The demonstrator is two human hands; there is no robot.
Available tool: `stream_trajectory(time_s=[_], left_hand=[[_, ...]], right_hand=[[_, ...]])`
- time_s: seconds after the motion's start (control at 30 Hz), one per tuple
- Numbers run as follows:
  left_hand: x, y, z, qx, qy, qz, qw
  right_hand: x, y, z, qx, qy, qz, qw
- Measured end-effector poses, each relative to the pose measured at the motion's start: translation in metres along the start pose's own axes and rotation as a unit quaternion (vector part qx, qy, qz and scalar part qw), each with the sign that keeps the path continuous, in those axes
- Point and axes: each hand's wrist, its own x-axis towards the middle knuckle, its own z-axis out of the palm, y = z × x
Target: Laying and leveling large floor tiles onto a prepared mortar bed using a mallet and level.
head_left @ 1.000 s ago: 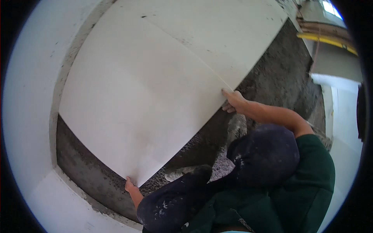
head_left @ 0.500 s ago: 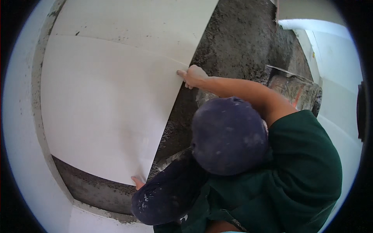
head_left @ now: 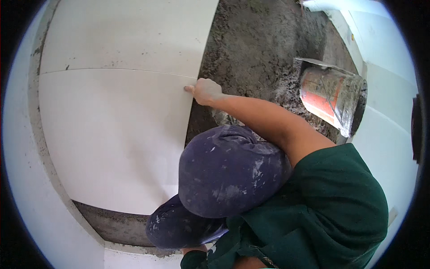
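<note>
White tile (head_left: 112,134) gripped at edge by right hand (head_left: 208,92), digit atop; left hand hidden

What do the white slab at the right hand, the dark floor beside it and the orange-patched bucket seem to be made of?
White slab: probably ceramic or porcelain, smooth, faintly glossy; flat, crisp-edged face.
Dark floor: likely cement or mortar, matte; grainy, lumpy surface.
Bucket: perhaps plastic, crusted; smooth orange wall shows through grey residue.

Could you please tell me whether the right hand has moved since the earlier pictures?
No, not noticeably: against the far white slab, the right hand stays at the right edge of the near slab, just short of the seam; only the view shifted.
</note>
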Motion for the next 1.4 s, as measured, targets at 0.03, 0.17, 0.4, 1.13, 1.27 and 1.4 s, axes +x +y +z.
stream_trajectory(time_s=[0.03, 0.17, 0.4, 1.13, 1.27, 1.4], left_hand=[[0.000, -0.006, -0.012, -0.019, 0.016, -0.012, 1.000], [-0.015, -0.016, -0.075, -0.155, 0.136, -0.058, 0.977], [-0.093, 0.324, -0.066, 0.180, 0.165, 0.539, 0.806], [-0.211, 0.565, 0.149, 0.198, 0.204, 0.482, 0.829], [-0.212, 0.563, 0.144, 0.203, 0.198, 0.474, 0.834], [-0.222, 0.574, 0.148, 0.201, 0.193, 0.483, 0.830]], right_hand=[[-0.003, 0.002, 0.003, -0.089, -0.005, -0.081, 0.993], [0.008, -0.006, 0.013, -0.104, -0.033, -0.111, 0.988], [0.010, 0.020, -0.007, 0.017, -0.064, -0.074, 0.995], [0.336, -0.217, -0.388, -0.061, 0.332, -0.241, 0.910], [0.314, -0.252, -0.339, 0.200, 0.130, -0.264, 0.935], [0.310, -0.306, -0.290, 0.306, 0.085, -0.305, 0.898]])
